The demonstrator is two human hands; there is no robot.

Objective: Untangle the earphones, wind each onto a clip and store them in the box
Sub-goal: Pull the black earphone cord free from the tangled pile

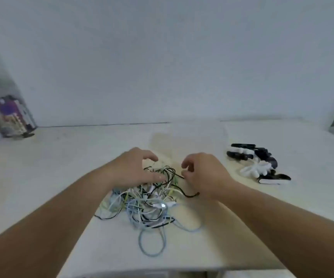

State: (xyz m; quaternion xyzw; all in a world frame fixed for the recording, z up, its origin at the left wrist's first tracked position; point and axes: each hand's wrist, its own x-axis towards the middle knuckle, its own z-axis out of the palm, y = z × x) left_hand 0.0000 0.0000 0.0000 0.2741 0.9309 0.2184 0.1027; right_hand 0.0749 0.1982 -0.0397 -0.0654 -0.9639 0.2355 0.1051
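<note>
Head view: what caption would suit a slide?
Left hand on tangled earphones, right hand pinching a black cable; clips at right.

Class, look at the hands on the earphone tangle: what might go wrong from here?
1. The right hand pinches a black cable that runs into the tangle; a hard pull may tighten knots.
2. The left hand covers part of the tangle and may pin strands that need to slip free.

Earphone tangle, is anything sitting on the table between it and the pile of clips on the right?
Nothing lies on the table between the earphone tangle and the clips. Only your right hand is there, apparently pinching a black cable at the tangle's edge.
</note>
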